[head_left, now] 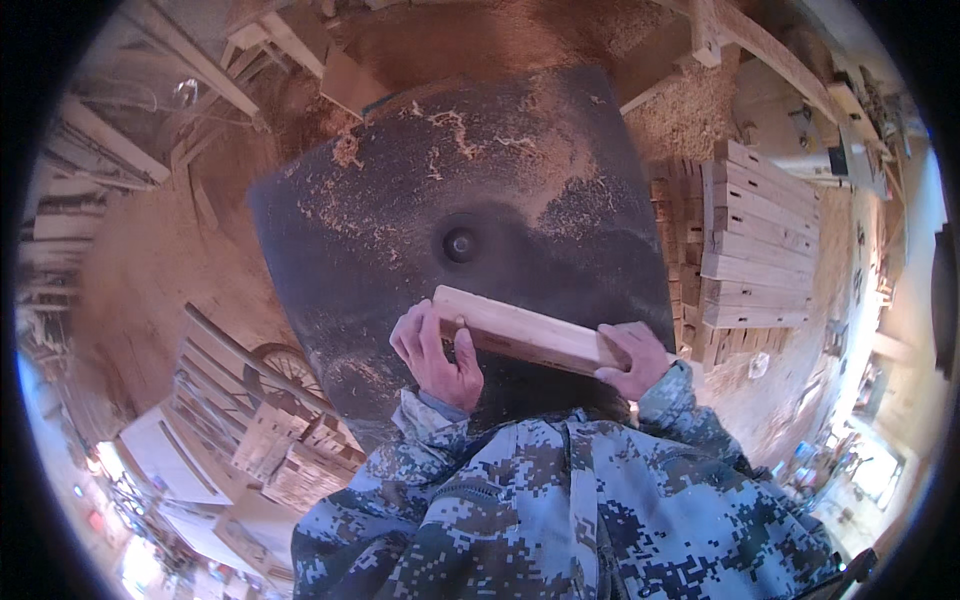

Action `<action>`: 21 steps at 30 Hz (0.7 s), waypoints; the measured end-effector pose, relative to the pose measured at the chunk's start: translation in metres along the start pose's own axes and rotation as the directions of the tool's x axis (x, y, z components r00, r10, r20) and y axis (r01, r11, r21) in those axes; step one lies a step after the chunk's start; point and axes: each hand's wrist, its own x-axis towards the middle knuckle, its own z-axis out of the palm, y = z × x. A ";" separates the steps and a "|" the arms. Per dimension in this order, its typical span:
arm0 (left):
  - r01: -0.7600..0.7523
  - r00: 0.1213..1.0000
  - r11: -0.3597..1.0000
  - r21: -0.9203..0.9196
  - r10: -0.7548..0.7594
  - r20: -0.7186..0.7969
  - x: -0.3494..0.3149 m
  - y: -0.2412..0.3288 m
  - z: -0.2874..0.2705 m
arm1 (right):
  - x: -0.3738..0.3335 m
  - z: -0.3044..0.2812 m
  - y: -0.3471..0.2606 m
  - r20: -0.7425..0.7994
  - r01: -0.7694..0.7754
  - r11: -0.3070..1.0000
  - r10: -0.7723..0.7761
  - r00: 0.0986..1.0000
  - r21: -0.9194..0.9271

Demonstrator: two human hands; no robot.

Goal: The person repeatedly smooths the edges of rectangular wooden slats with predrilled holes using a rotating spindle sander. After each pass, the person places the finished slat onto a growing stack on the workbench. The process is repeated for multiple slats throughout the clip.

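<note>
A pale, squared wooden bar [530, 328] lies across in front of my body, its left end a little farther away than its right. My left hand [437, 355] grips the left end, with the thumb on the near side. At the other end, my right hand [637, 360] is closed around the wood, its thumb along the near face. Below the bar spreads a dark machine table [380, 240] strewn with shavings and sawdust. Just beyond the bar, a round spindle [459, 245] sits in a hole in this table, apart from the wood.
To the right stands a stack of slotted wooden bars [760, 240]. At the lower left are a metal-railed cart [215, 365] and a pile of wood pieces [290, 450]. Wooden beams [770, 65] stand beyond the table. Sawdust covers the floor [140, 260].
</note>
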 end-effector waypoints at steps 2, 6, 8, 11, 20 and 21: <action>0.103 0.994 0.994 -0.024 -0.102 0.034 0.001 -0.002 0.009 | -0.010 -0.010 0.011 -0.072 0.065 0.993 -0.072 0.995 -0.102; 0.218 0.976 0.975 -0.038 -0.218 0.001 0.013 -0.003 0.037 | -0.053 -0.028 0.043 -0.189 -0.019 0.968 -0.030 0.982 -0.250; 0.280 0.958 0.959 -0.049 -0.282 -0.044 0.021 -0.004 0.051 | -0.075 -0.033 0.064 -0.232 -0.042 0.965 -0.021 0.973 -0.260; 0.232 0.952 0.973 -0.004 -0.228 -0.203 0.028 0.000 0.074 | -0.097 -0.034 0.093 -0.264 -0.039 0.981 -0.014 0.964 -0.192; 0.162 0.971 0.986 0.043 -0.152 -0.187 0.036 -0.003 0.090 | -0.111 -0.013 0.116 -0.343 0.032 0.996 -0.058 0.938 -0.080; 0.182 0.970 0.982 0.044 -0.172 -0.172 0.035 -0.004 0.090 | -0.110 -0.011 0.116 -0.368 0.037 0.998 -0.052 0.928 -0.048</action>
